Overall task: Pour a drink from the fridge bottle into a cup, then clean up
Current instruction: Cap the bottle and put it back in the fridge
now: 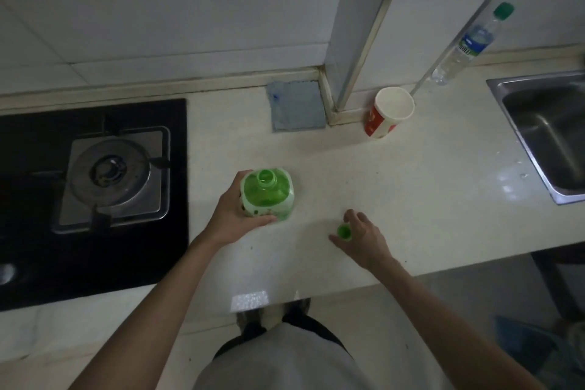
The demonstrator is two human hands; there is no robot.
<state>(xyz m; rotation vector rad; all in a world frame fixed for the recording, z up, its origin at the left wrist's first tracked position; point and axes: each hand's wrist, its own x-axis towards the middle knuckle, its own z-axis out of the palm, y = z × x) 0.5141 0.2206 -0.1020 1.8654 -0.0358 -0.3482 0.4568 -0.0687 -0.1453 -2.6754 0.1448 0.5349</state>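
Note:
A green bottle (268, 193) stands upright on the pale counter (411, 206), its mouth open with no cap on it. My left hand (235, 215) grips its side from the left. To the right, near the counter's front edge, my right hand (364, 237) pinches the small green cap (344, 232) at counter level. A red and white paper cup (391, 112) stands upright by the wall corner at the back; its inside looks white.
A black gas hob (95, 184) fills the left side. A grey cloth (297, 106) lies against the back wall. A steel sink (550, 136) sits at the right, with a clear water bottle (468, 44) behind it.

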